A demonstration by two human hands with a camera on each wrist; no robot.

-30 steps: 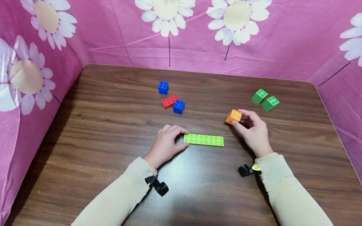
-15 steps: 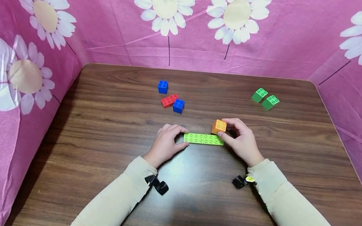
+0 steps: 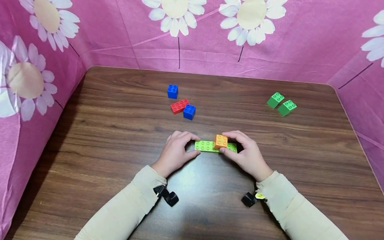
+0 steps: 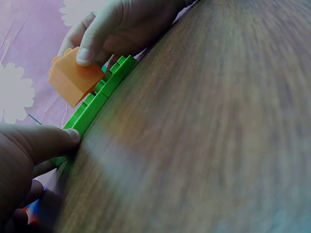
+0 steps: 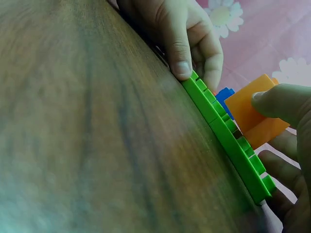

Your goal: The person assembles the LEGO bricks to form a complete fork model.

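Note:
Two flat lime-green toy bricks (image 3: 205, 145) lie end to end in a row on the table. My left hand (image 3: 176, 149) pinches the row's left end between thumb and fingers. An orange toy brick (image 3: 220, 141) with studs on top is pinched in my right hand (image 3: 247, 153). It overlaps the middle of the green row in the head view. From the left wrist view, the orange brick (image 4: 75, 76) looks tilted, its lower edge right at the studs of the green row (image 4: 99, 99). My right thumb (image 5: 279, 104) presses the orange brick's near side in the right wrist view.
Beyond the hands lie a red brick (image 3: 179, 106) and two blue bricks, one (image 3: 189, 112) against the red one and one (image 3: 172, 91) farther back. Two green bricks (image 3: 287, 107) sit at the back right. Pink flowered cloth (image 3: 208, 57) hangs around the wooden table (image 3: 129, 108).
My right hand has carried the orange brick leftward and nearer, from right of the green row to over its middle. My left hand has stayed at the row's left end.

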